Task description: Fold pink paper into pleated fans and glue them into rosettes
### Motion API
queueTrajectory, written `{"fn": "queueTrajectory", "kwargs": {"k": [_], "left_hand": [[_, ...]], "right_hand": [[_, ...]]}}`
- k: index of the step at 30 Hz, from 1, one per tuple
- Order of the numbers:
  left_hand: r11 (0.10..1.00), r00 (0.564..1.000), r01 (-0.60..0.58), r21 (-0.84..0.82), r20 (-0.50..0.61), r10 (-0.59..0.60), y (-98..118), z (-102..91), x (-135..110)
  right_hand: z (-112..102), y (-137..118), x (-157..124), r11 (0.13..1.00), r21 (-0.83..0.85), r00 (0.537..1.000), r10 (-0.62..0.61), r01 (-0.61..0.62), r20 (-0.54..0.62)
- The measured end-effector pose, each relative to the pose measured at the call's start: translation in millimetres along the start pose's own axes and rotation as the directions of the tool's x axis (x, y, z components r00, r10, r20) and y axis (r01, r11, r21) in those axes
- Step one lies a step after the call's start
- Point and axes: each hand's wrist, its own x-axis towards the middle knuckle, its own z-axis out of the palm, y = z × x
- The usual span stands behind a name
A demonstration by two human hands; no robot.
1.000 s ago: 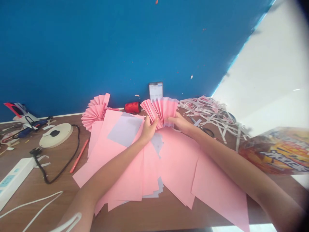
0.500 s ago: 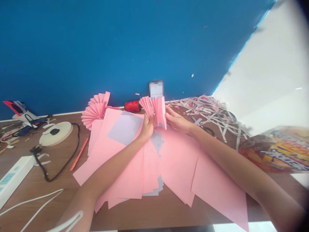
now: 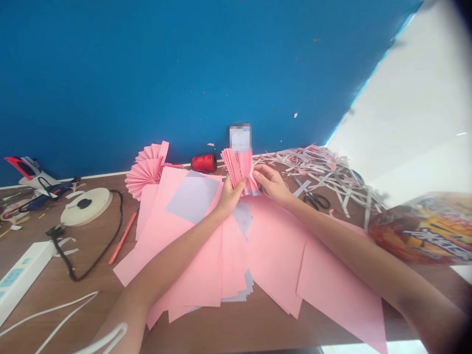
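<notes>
Pleated pink paper (image 3: 232,163) stands upright above the pile, its narrow folds bunched on the left and a flatter panel on the right. Its lower part is gripped by my left hand (image 3: 229,197), the thumb lying across the front. At the paper's right edge, my right hand (image 3: 275,186) has its fingers curled in a pinch on the panel. Underneath, pink paper sheets (image 3: 191,265) overlap across the desk, with a pale lilac piece (image 3: 192,195) on top. A finished-looking pink paper fan (image 3: 144,174) leans at the left behind the sheets.
Behind the hands are a red thread spool (image 3: 204,163) and a phone (image 3: 240,136) against the blue wall. Scissors (image 3: 316,200) and shredded paper strips (image 3: 313,164) lie right, beside a snack bag (image 3: 427,228). At left are a red pen (image 3: 123,238), white reel (image 3: 86,206) and power strip (image 3: 24,275).
My left thumb now reaches farther right across the pleats. My right fingers have curled in at the paper's edge, and the right panel has turned and drawn closer to the folds.
</notes>
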Motion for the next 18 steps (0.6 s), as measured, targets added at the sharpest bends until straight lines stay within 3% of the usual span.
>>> {"fn": "queueTrajectory", "kwargs": {"k": [5, 12, 15, 18], "left_hand": [[0.997, 0.997, 0.006, 0.076, 0.072, -0.012, -8, -3.3, 0], [0.998, 0.988, -0.003, 0.066, 0.155, -0.007, -3, -1.9, -2], [1.000, 0.988, -0.004, 0.016, 0.154, 0.002, 2, -1.3, -4], [0.996, 0.983, 0.079, -0.034, 0.168, -0.072, 8, -2.6, -6]], "right_hand": [[4, 4, 1, 0.999, 0.035, 0.998, -0.036, 0.034, 0.059], [19, 8, -15, 0.958, -0.261, 0.980, -0.158, 0.122, -0.122], [26, 10, -21, 0.968, -0.227, 0.985, -0.131, 0.104, -0.108], [28, 15, -19, 0.989, -0.112, 0.991, -0.106, 0.096, -0.081]]}}
